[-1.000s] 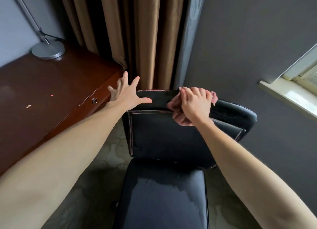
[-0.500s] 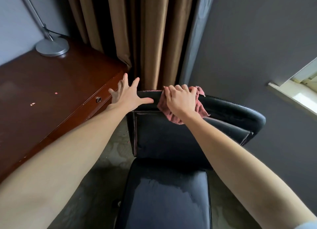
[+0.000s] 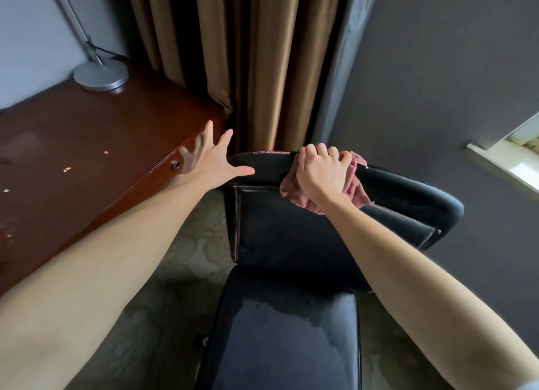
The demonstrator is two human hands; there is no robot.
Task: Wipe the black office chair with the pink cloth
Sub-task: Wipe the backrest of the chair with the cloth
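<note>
The black office chair stands below me, its backrest facing me and its glossy seat showing a damp patch. My right hand grips the bunched pink cloth and presses it on the top edge of the backrest, near the middle. My left hand has its fingers spread, with the thumb and palm resting on the backrest's top left corner. Part of the cloth is hidden under my right hand.
A dark wooden desk with a drawer lock stands at the left, close to the chair, and carries a metal lamp base. Brown curtains hang behind the chair. A grey wall is at the right with a window sill.
My right hand with the cloth slid left along the backrest's top edge, then shifted slightly back to the right. More of the cloth now shows. My left hand stayed on the left corner.
</note>
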